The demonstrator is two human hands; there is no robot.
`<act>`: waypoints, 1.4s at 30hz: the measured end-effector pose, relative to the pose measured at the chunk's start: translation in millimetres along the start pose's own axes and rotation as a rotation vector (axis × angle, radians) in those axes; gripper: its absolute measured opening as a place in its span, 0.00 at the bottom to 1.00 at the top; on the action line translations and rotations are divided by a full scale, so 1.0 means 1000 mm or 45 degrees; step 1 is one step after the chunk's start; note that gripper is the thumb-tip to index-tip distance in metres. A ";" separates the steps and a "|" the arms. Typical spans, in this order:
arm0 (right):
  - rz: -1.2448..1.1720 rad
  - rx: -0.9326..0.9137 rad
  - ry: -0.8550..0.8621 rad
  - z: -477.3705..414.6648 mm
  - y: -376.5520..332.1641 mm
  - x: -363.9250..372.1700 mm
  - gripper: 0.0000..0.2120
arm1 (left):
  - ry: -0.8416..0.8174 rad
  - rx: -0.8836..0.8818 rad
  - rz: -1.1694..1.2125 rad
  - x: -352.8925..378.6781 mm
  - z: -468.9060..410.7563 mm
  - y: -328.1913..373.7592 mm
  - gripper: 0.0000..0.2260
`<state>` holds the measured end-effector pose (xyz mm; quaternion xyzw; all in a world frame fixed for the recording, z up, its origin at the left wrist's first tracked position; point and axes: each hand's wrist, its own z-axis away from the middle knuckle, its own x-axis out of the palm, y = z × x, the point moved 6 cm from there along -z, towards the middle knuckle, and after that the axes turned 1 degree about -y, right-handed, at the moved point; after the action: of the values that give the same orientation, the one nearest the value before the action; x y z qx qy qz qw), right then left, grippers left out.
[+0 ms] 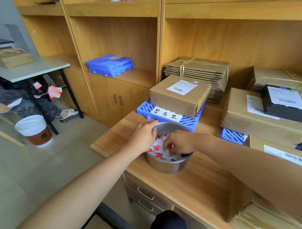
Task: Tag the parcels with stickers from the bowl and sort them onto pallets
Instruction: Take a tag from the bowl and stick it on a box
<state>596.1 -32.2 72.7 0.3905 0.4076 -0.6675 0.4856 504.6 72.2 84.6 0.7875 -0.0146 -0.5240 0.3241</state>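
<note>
Hands: left hand [144, 137] holds the steel bowl [165, 165] at its left rim, thumb hooked inside and fingers lying along the far edge, bowl standing on the wooden desk [200, 184]; right hand [179, 144] is down in the bowl, fingertips curled and pinching at the stickers [157, 148], white with red and blue marks. Just behind the bowl sits a blue pallet [190, 123] with a handwritten label, a brown parcel [178, 96] on it, bundled flat cartons [201, 69] behind that. Further right a second blue pallet [232, 136] carries a larger parcel [246, 121] with a black box [283, 108] on top.
</note>
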 end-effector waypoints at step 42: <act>-0.325 0.101 0.077 -0.003 0.001 -0.004 0.15 | 0.047 -0.191 0.049 -0.001 0.016 -0.001 0.19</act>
<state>597.7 -28.8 75.0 0.3743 0.4416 -0.7275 0.3684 490.4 65.2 80.5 0.7702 0.0157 -0.5025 0.3925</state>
